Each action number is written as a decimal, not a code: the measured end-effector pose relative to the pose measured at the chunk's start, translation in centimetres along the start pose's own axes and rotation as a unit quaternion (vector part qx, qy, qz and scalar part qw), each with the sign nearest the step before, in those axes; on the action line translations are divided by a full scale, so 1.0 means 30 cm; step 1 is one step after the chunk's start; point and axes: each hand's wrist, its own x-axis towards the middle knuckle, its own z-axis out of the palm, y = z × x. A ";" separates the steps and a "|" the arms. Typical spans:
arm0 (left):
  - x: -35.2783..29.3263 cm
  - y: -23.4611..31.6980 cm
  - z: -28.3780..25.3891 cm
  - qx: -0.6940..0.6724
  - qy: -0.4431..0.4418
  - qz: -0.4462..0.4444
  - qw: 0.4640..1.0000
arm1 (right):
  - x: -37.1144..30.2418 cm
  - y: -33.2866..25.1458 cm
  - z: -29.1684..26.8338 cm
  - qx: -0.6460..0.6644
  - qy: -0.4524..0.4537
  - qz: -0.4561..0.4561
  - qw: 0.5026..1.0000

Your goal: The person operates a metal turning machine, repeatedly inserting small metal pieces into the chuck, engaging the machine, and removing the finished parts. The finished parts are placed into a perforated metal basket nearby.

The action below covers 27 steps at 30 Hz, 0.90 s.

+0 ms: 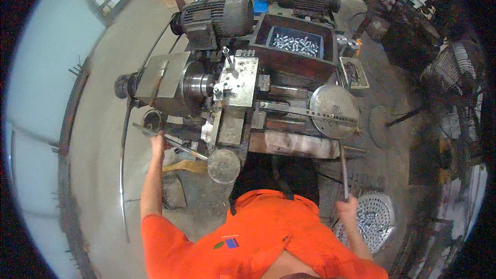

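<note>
My left hand [158, 143] is closed around a long metal lever [187, 149]. This lever slants down to a round metal disc [223, 166] at the front of a small lathe. Low on the right, my right hand [347, 206] grips a rod handle [344, 173]; it reaches up to a large round disc [335, 104] with a drilled flat bar across it. Between the hands stand the lathe's chuck [198, 84] and a bright tool plate [241, 81] with bolts and posts. Whether a workpiece sits in the chuck is too small to tell.
Behind the tool plate, a dark box [294, 64] holds a blue tray of small metal parts [294, 44]. Two motors stand farther back, the nearer one [219, 15] at left. A perforated basket [382, 212] with more parts is beside my right hand. A fan [452, 80] stands right.
</note>
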 end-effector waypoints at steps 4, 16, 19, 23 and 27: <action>0.011 -0.033 0.004 0.033 0.016 -0.015 0.999 | 0.201 -0.049 -0.282 -0.353 0.038 -0.010 0.935; 0.116 -0.288 -0.192 0.045 -0.052 -0.041 0.997 | 0.425 -0.184 -0.087 -0.351 0.335 -0.242 0.840; 0.159 -0.446 -0.162 0.497 -0.057 0.096 0.861 | 0.301 -0.128 -0.016 -0.272 0.218 -0.176 0.921; 0.113 -0.378 -0.007 0.669 -0.160 0.143 0.712 | 0.199 -0.091 0.097 -0.236 0.118 -0.152 0.953; 0.041 -0.551 0.062 0.621 0.033 0.169 0.764 | 0.136 -0.175 0.162 -0.168 0.038 -0.072 0.982</action>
